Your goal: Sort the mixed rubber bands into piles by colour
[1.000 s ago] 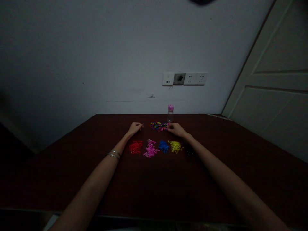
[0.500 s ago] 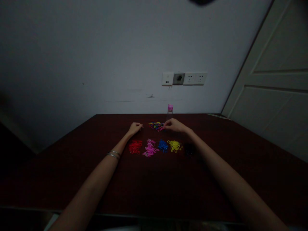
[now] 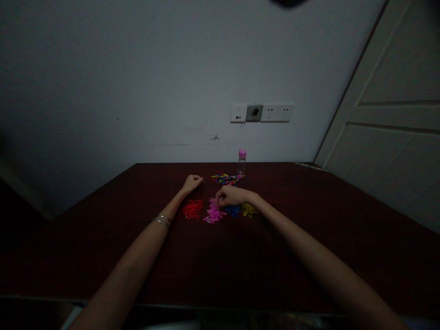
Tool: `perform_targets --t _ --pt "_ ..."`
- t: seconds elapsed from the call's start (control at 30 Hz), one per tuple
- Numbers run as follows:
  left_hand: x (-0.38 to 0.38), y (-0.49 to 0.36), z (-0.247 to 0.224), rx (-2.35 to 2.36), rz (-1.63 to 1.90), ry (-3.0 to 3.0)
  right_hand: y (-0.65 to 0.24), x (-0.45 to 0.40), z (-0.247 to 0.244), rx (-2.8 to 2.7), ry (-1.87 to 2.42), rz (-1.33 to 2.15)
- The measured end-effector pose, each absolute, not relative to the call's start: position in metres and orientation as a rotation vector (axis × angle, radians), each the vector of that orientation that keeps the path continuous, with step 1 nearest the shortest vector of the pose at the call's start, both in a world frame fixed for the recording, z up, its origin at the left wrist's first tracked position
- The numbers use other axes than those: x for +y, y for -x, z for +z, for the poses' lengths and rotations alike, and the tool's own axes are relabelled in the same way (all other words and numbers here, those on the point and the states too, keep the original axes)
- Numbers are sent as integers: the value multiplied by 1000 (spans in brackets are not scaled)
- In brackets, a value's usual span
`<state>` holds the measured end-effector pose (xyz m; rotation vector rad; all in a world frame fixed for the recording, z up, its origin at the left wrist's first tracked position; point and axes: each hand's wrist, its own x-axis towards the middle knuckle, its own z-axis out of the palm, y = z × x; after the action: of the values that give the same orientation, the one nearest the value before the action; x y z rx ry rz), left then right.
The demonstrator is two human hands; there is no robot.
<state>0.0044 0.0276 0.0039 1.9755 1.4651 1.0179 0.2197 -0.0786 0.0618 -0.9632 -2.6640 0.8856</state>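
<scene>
My right hand is over the pink pile of small thin plastic-looking pieces. Its fingertips are pinched together at the pile's upper edge, and whatever they hold is hidden. The wrist and palm partly cover the blue pile and the yellow pile. My left hand rests on the table with its fingers curled in, and nothing shows in it. Below it lies a red pile. Behind both hands is a mixed heap of the same pieces in several colours.
A clear bottle with a pink cap stands behind the mixed heap. The dark red table meets a pale wall with socket plates. A white panelled door is at the right.
My right hand has moved from the mixed heap toward me and left, to the pink pile. It has uncovered the bottle's lower part and the heap's right side. My left hand stays put.
</scene>
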Motion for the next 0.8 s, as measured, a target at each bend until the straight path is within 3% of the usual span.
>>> perform_targets --t 0.33,0.57,0.8 --pt "24 -5 8 1439 1026 -1984 -282 -42 56 -2243 1160 898" --pt "26 -22 17 1408 1038 -1994 -358 -20 15 -1578 1396 847" --pt "7 -72 32 1179 833 -2228 -385 -12 -5 -1260 1334 795"
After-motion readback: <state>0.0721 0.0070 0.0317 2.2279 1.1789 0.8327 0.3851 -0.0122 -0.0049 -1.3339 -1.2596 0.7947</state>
